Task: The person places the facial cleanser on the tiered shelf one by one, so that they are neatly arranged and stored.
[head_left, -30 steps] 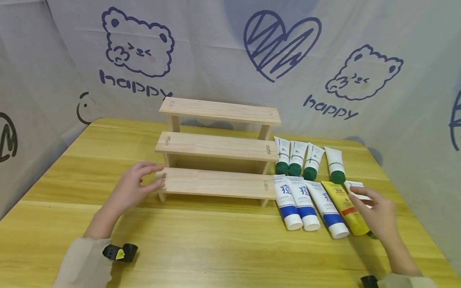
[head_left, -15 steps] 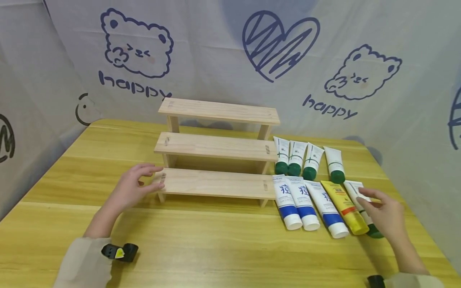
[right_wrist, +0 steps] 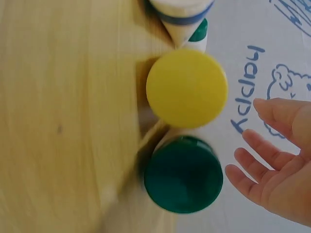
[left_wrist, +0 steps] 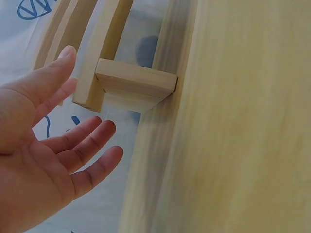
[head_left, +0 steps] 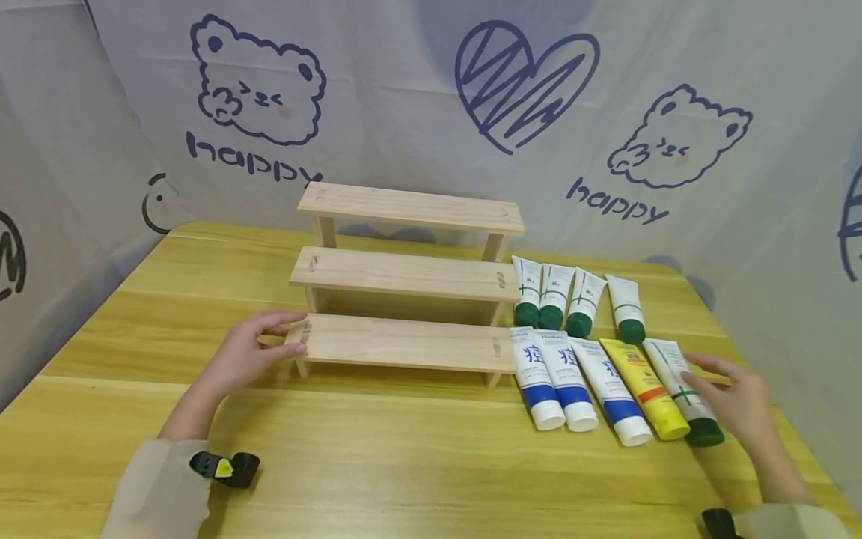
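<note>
My left hand (head_left: 252, 352) is at the left end of the lowest board of a three-tier wooden shelf (head_left: 404, 344), fingertips right at its edge. In the left wrist view its fingers (left_wrist: 90, 153) are spread and relaxed beside the shelf's end (left_wrist: 131, 80). My right hand (head_left: 737, 404) hovers over the right side of a white tube with a green cap (head_left: 680, 382), fingers loosely bent and holding nothing. The right wrist view has that green cap (right_wrist: 183, 174) beside the yellow cap (right_wrist: 187, 88) of a yellow tube (head_left: 646, 389), with the hand to their right.
Several white tubes with blue bands (head_left: 557, 382) lie left of the yellow tube, close to the shelf's right end. Behind them lie several white tubes with green caps (head_left: 584, 303). A printed cloth (head_left: 404, 90) hangs behind the wooden table (head_left: 377, 464).
My right hand has shifted right and slightly toward me, uncovering the rightmost green-capped tube, whose cap end has swung right. My left hand has stayed nearly in place.
</note>
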Demonstrator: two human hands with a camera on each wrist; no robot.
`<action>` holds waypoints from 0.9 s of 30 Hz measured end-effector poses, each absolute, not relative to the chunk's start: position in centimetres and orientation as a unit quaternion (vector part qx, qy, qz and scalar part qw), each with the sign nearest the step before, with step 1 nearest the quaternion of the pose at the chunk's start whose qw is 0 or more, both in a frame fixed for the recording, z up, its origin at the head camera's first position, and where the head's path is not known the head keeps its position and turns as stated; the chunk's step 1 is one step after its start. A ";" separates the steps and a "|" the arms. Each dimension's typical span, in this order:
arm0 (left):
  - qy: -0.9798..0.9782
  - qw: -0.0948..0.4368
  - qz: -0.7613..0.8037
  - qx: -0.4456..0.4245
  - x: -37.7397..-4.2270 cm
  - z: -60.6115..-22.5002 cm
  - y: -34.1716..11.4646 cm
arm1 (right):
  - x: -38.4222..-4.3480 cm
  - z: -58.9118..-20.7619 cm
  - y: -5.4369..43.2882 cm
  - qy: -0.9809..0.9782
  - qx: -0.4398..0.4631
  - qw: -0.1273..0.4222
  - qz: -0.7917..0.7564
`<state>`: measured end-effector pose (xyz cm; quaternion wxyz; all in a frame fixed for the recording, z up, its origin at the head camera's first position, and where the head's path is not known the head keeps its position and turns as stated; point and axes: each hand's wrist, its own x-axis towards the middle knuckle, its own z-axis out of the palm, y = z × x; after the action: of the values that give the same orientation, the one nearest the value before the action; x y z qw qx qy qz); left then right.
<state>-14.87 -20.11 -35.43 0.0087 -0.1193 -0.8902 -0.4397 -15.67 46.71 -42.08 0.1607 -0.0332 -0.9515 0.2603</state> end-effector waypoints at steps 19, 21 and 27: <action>-0.862 -0.022 -0.495 -0.109 -15.5 -36.4 -20.4 | -13.5 -38.6 44.4 -0.956 -0.033 -0.029 0.289; -0.861 -0.022 -0.496 -0.108 -15.5 -36.5 -20.4 | -12.8 -37.1 42.6 -0.956 -0.031 -0.048 0.289; -0.863 -0.026 -0.494 -0.102 -15.6 -36.5 -20.4 | -12.6 -36.4 41.6 -0.951 -0.044 -0.068 0.297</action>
<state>-15.60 -20.37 -36.45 -0.0261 -0.1016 -0.8630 -0.4943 -12.60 41.60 -36.38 -0.0680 -0.0439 -0.9514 0.2970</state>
